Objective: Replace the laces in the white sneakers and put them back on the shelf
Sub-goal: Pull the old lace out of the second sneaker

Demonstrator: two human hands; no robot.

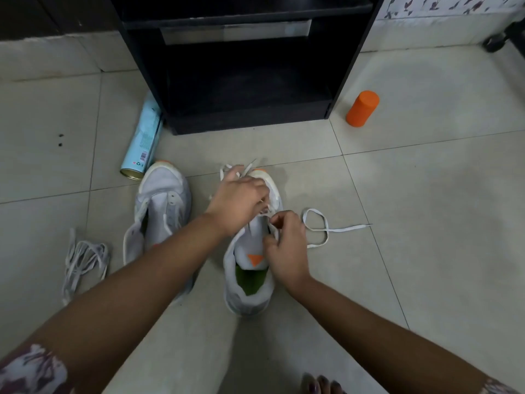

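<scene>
Pinching the lace (349, 228) at an eyelet with the right grip (285, 248), clutching its other length over the toe with the left grip (238, 199), mid-threading the sneaker (250, 297) at six o'clock of the shelf (250, 123); next likely needs slack drawn through.

The left hand (238, 200) covers the front eyelets of the nearer sneaker (247, 302), so what its fingers (262, 194) hold is hidden. The left forearm (159, 260) crosses the heel of the other sneaker (162, 200). The can (143, 140) has its far end behind the shelf (241, 81) corner, and its print is too small to read. The shelf's top and the toes (321, 385) are cut off at the edges.
</scene>
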